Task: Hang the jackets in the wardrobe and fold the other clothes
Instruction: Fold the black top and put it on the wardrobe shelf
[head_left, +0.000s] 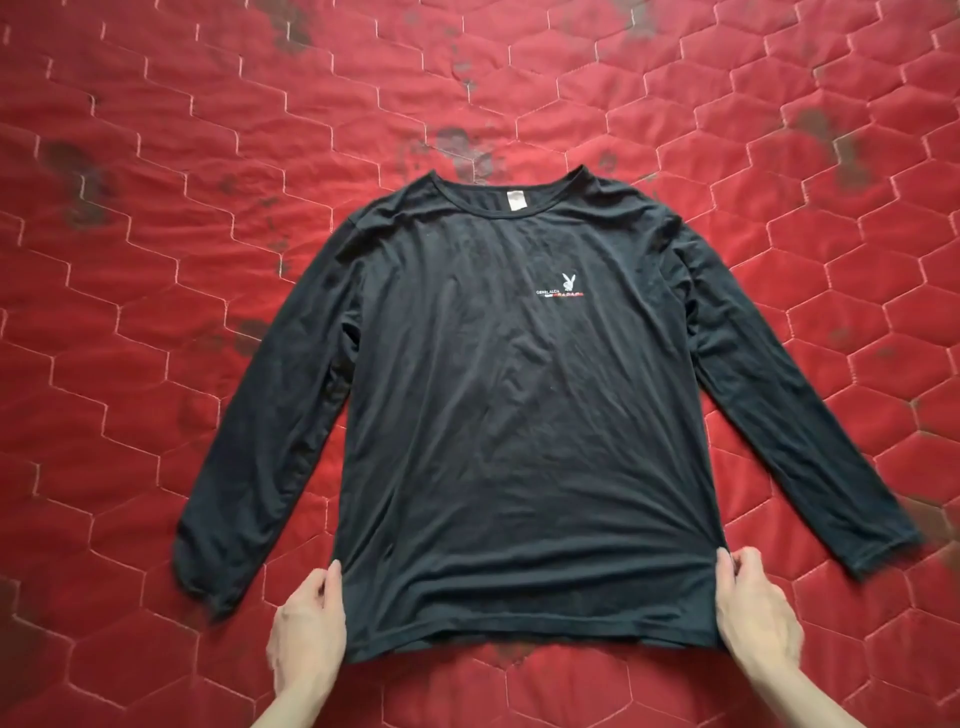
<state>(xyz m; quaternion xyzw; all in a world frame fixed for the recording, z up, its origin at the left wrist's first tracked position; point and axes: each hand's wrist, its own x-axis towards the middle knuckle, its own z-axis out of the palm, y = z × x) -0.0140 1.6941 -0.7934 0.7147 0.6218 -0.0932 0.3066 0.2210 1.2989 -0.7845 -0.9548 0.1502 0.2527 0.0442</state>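
A black long-sleeved thin jersey shirt with a small white rabbit logo (498, 395) lies flat, front up, sleeves angled outward, on a red quilted bed cover stitched in hexagons (156, 260). The left hand (306, 626) and right hand (756, 616) each pinch a side seam just above the hem, fingers (727, 566) curled onto the cloth. The fabric looks light, soft and limp; gripping seams or shoulders should keep folds even.
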